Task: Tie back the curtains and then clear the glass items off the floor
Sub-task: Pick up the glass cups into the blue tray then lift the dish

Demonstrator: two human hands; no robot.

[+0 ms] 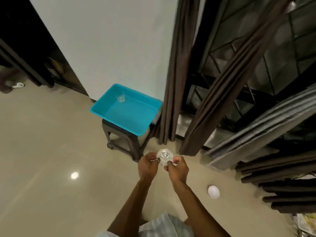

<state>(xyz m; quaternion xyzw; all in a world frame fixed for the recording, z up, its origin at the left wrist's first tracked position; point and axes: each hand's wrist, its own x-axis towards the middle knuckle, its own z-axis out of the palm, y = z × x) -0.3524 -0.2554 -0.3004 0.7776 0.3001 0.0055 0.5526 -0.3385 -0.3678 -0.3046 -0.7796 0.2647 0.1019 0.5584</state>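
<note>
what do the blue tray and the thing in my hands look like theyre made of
Tray: likely plastic, uniform turquoise, smooth moulded rim.
Held piece: seems cut glass, clear with a star pattern catching light, gripped by left hand and right hand.

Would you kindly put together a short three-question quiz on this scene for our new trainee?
1. True or false: the cut glass is held by both the left hand and the right hand.
2. What already sits inside the blue tub?
A. a white bowl
B. a small clear glass
C. a folded curtain
3. Fill in: the blue tub rests on a dark ____ beside the brown curtain.

Key:
1. True.
2. B, the small clear glass.
3. Stool. The white bowl is on the floor.
</note>
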